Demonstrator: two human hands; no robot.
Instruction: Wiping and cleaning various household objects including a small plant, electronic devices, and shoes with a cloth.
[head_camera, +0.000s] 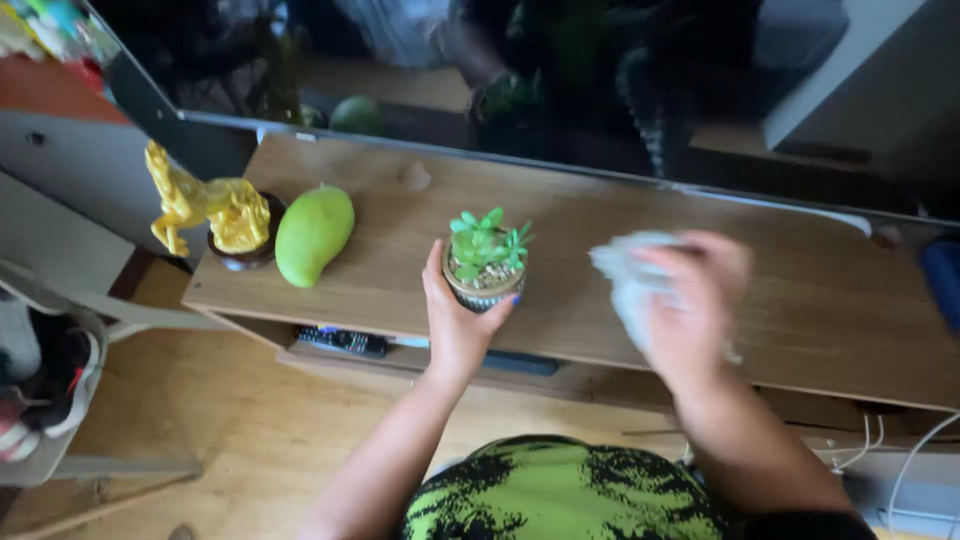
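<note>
My left hand (455, 320) grips a small striped pot with a green succulent (485, 262) from below and behind, at the middle of a wooden shelf top (380, 270). My right hand (690, 305) is blurred and holds a crumpled pale cloth (628, 272) over the shelf to the right of the pot.
A green mango (313, 235) and a golden horse figure on a dark round base (205, 212) sit at the shelf's left end. A large dark screen (520, 80) stands along the back. A black remote (343, 342) lies on the lower shelf. White cables (900, 460) hang at right.
</note>
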